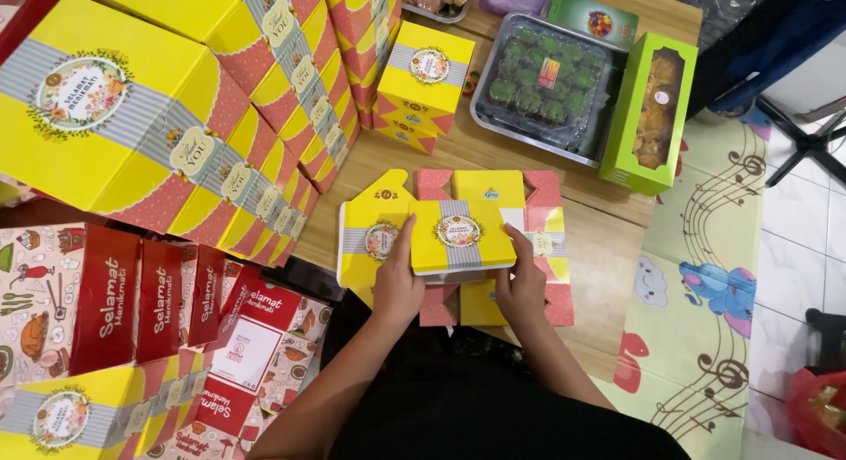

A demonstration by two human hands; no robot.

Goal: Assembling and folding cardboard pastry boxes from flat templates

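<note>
**Two hands on a half-folded yellow carton**

Nearest us, our left hand (397, 288) and right hand (522, 288) both press on one flat yellow carton (458, 240) at the near edge of the wooden table (599, 240). Left fingers lie together along its left flap; right fingers curl over the right edge, clamping the raised middle panel. That panel bears a grey striped band with one round floral label. Pink dotted flaps spread out beneath it.

One finished yellow box (423, 85) stands alone further back. To its left run two leaning rows of yellow boxes (203, 99), too many and too overlapped for us to count. At lower left we count three red-banded cartons (132, 301) in a row, plus more flat ones below.

At the far right sit one clear tray of green cakes (546, 81) and one green window box (652, 112). Open tabletop remains between the carton and these. Right of the table's edge lies a play mat (705, 293) printed with music notes.
</note>
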